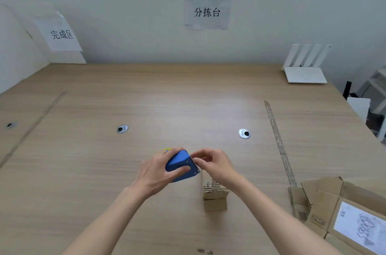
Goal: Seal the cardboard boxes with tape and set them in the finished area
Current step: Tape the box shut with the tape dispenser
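We observe a small cardboard box (215, 197) standing on the wooden table (146, 98), near the front edge and slightly right of centre, directly below the right forearm. It is plain brown, narrow and taller than wide, with dark printed marks on its upper part and a flap line across the front. Its top is partly hidden by the arm, so we cannot tell whether the flaps are closed.

Above and just left of the box, the left hand (158, 171) grips a blue tape dispenser (181, 168), thumb curled over its near face and fingers wrapped round the far side; a yellow edge shows behind the fingers. The dispenser's serrated blade faces right. The right hand (213, 164) is at that blade with thumb and forefinger drawn together; we take this as a pinch on the tape end, though the tape itself is too faint to confirm.

At the lower right lies a larger flattened carton (325, 202) bearing a white label (359, 227) with scrawled marks. A strip of tape (279, 144) runs along the table on the right. A white router (305, 73) stands at the far right corner. Two paper signs are on the wall, one at left (61, 34), one at centre (207, 12).
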A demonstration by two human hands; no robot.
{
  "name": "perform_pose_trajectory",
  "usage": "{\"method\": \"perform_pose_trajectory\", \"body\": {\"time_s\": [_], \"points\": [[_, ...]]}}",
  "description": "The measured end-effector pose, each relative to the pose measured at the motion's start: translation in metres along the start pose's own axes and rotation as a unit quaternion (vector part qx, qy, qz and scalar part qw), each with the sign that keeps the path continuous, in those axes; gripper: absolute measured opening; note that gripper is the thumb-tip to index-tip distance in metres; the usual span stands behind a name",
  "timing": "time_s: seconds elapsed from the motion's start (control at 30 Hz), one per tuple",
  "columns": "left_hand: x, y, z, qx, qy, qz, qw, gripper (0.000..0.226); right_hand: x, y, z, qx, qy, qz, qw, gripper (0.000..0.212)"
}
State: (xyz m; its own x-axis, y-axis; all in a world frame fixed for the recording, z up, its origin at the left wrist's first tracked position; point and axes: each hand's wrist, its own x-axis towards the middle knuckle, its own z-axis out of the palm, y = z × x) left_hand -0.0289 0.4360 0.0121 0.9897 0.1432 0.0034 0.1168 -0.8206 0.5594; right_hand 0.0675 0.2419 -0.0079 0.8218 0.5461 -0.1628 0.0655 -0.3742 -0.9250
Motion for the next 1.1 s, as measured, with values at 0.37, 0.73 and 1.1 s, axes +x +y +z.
{"method": "perform_pose_trajectory", "body": {"time_s": [0.37, 0.73, 1.1], "points": [[-0.004, -0.003, 0.007, 0.110, -0.082, -0.010, 0.990, 0.072, -0.042, 0.050, -0.049, 0.002, 0.080, 0.144, 0.986, 0.008], [0.007, -0.012, 0.033, 0.134, -0.125, -0.026, 0.983, 0.050, -0.052, 0.100, -0.061, -0.013, 0.107, 0.224, 0.968, 0.008], [0.013, -0.015, 0.054, 0.145, -0.150, -0.039, 0.977, 0.046, -0.052, 0.120, -0.048, -0.069, 0.103, 0.248, 0.961, 0.011]]}}
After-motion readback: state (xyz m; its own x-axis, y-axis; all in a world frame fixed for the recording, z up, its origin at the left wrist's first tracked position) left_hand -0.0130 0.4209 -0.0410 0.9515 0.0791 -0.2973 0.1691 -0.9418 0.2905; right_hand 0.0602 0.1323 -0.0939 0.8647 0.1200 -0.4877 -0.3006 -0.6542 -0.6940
